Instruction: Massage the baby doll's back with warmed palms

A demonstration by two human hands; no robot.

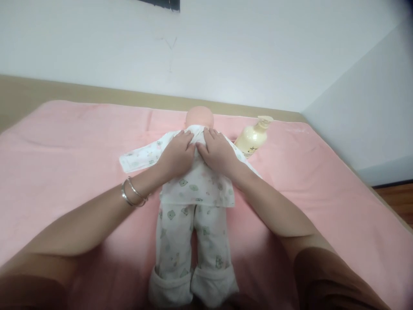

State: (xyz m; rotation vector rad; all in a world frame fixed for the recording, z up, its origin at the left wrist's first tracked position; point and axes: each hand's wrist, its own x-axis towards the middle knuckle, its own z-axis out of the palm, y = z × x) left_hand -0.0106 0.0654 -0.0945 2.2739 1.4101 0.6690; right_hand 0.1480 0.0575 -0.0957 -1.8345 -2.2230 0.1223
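Observation:
A baby doll (199,116) lies stretched out with its bald head toward the wall; no facial features show. It wears a white patterned shirt (196,189) and matching trousers (176,237) with turned-up cuffs. My left hand (179,153) rests flat on the shirt's upper left part, below the doll's neck. Beside it, my right hand (217,150) lies flat on the upper right part. Both hands have their fingers extended toward the head, with the thumbs close together at the middle. Neither hand grips anything visible.
A pink sheet (80,150) covers the bed or table under the doll. To the right of the doll, a cream pump bottle (253,137) leans over on the sheet. A white wall (226,56) stands behind the far edge.

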